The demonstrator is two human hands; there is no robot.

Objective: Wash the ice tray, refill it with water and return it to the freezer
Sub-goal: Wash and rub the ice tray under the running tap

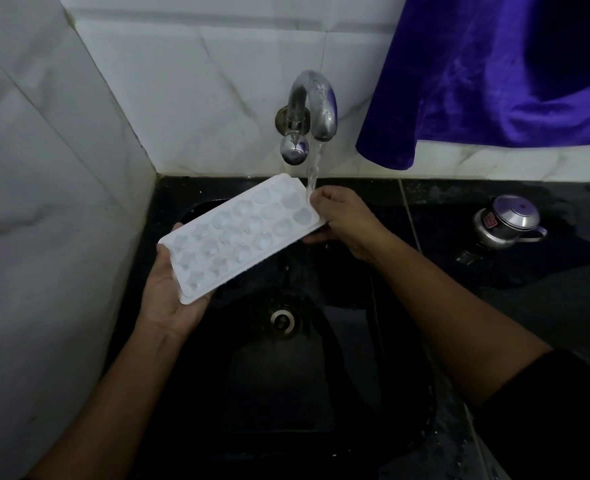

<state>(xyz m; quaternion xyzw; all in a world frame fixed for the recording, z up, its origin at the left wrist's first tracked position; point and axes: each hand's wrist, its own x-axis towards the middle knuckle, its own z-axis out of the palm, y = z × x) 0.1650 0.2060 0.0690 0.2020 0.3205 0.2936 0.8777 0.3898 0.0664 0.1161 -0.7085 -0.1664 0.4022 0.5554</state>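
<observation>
A white plastic ice tray [240,233] with several round cells is held tilted above a black sink [321,341]. My left hand [169,296] grips its near-left end from below. My right hand [345,223] pinches its far-right end. A curved metal tap [312,105] on the tiled wall is running, and the stream of water [312,171] falls onto the tray's far-right corner next to my right thumb.
The sink drain [281,319] lies below the tray. A small steel pot with a lid [506,221] stands on the wet black counter at the right. A purple cloth [494,74] hangs over the wall at the upper right. White tiled walls close off the left and back.
</observation>
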